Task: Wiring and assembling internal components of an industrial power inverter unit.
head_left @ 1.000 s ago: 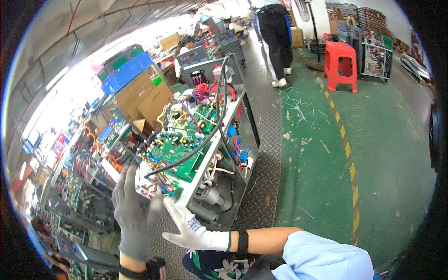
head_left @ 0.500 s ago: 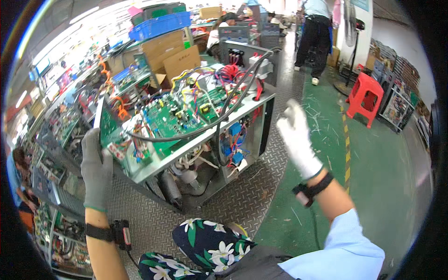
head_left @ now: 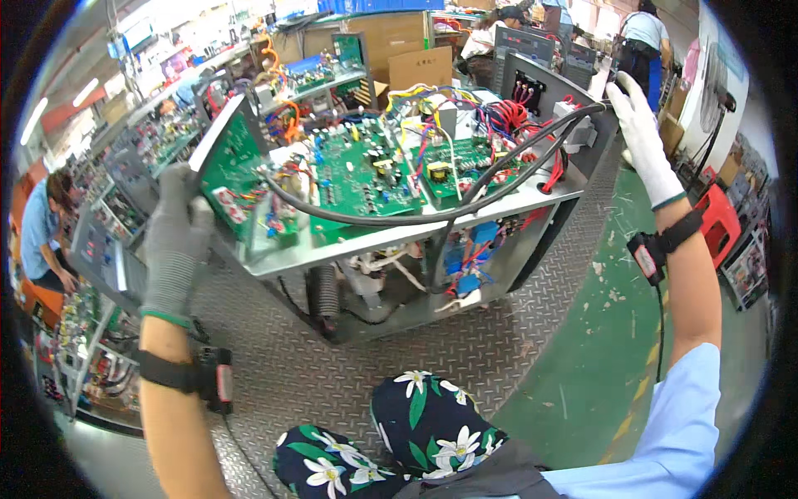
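An open-topped electronics cabinet (head_left: 399,220) stands before me, with green circuit boards (head_left: 349,175) and coloured wires on its upper deck. My left hand (head_left: 176,241), in a grey glove, is closed at the edge of the cabinet's left end panel (head_left: 220,133). In a white glove, my right hand (head_left: 638,137) has its fingers closed at the upper corner of the right end panel (head_left: 553,79); their tips are partly hard to make out. A thick black cable (head_left: 374,220) loops over the deck and passes by the right fingertips.
Textured metal plate flooring (head_left: 399,358) lies below, beside a green floor (head_left: 607,333). A red stool (head_left: 719,220) and a fan (head_left: 715,91) stand at right. Other opened units (head_left: 125,175) crowd the left, where a person (head_left: 41,229) works. More people are in the background.
My right hand has gone from the air beside the cabinet up to its right end panel. The left hand stays at the left panel. The view has swung right.
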The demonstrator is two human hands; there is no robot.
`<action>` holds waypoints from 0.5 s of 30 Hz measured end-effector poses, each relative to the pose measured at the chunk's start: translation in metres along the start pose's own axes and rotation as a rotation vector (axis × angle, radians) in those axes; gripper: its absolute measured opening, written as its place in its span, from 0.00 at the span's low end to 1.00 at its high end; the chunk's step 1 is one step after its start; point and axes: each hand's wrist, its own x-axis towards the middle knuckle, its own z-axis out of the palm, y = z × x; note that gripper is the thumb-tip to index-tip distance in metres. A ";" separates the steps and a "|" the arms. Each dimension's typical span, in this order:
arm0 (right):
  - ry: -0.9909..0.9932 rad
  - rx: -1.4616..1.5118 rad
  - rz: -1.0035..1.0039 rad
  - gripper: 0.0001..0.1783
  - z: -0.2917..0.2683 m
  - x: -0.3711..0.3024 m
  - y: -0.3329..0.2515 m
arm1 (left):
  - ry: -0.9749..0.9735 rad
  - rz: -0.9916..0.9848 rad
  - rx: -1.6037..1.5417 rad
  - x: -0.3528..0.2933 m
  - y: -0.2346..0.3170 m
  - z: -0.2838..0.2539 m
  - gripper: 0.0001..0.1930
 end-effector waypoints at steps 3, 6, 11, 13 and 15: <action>0.002 -0.097 -0.068 0.32 0.019 0.009 -0.006 | 0.052 0.067 -0.081 0.003 -0.031 0.005 0.18; -0.015 -0.252 -0.162 0.28 0.030 0.009 -0.009 | 0.140 0.037 -0.059 0.001 -0.053 0.010 0.19; -0.065 -0.341 -0.021 0.22 0.039 -0.004 -0.013 | 0.251 0.134 -0.084 -0.001 -0.074 0.011 0.20; 0.066 -0.395 -0.245 0.22 0.043 -0.011 -0.016 | 0.238 0.168 -0.041 -0.003 -0.082 0.011 0.19; 0.005 -0.288 -0.061 0.22 0.041 -0.018 -0.022 | 0.300 0.143 -0.092 -0.008 -0.087 0.017 0.18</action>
